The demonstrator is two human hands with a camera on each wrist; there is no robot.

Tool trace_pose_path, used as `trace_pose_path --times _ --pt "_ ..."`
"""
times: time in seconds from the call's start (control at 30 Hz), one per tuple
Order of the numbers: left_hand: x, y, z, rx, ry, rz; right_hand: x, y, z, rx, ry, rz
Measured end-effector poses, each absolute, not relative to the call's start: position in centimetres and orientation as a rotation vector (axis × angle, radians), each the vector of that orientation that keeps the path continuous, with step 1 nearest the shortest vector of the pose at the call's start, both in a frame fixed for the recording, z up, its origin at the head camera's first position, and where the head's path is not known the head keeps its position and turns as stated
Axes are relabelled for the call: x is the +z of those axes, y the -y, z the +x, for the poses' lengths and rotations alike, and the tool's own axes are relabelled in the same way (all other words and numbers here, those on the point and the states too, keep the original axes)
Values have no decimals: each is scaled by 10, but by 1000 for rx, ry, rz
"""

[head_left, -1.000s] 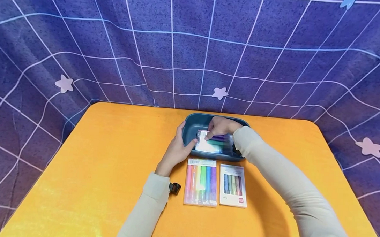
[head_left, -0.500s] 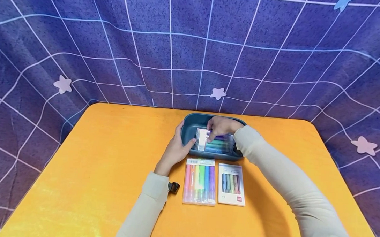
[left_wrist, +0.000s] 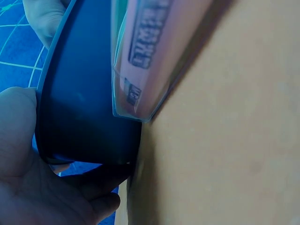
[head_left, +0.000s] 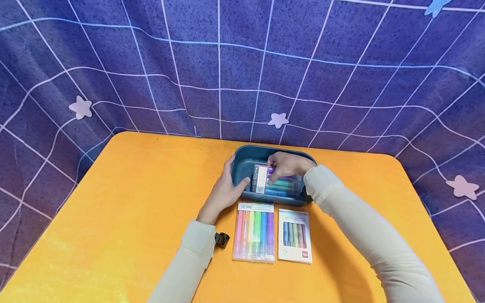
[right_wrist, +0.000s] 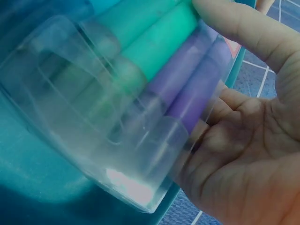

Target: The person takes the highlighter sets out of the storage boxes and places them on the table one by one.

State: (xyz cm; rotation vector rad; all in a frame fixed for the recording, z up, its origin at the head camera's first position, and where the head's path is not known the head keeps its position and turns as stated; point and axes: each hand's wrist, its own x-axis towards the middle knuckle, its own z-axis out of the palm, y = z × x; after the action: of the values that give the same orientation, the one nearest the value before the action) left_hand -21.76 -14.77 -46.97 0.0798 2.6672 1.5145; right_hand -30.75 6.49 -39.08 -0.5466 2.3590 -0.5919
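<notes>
Nearest the person, just below both hands, two packs lie flat side by side on the orange table (head_left: 124,210): a clear pack of pastel highlighters (head_left: 255,232) close by the left wrist, and a smaller white-carded marker pack (head_left: 295,235) to its right, under the right forearm. Beyond them stands a dark blue plastic bin (head_left: 242,162). The left hand (head_left: 224,192) grips the bin's left end, thumb curled over the rim and palm against the outer wall. The right hand (head_left: 287,165) reaches into the bin from the far right side, thumb and fingers curled round a clear case of green and purple highlighters (head_left: 275,183), which sits tilted inside the bin between the two hands. Behind the table hangs a purple grid-patterned cloth (head_left: 245,67).
</notes>
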Motion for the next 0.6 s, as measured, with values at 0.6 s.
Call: trace_pose_path --times 0.6 --pt "-469 146 -219 1511 -2664 88 -378 -75 -297 -610 -2358 -666"
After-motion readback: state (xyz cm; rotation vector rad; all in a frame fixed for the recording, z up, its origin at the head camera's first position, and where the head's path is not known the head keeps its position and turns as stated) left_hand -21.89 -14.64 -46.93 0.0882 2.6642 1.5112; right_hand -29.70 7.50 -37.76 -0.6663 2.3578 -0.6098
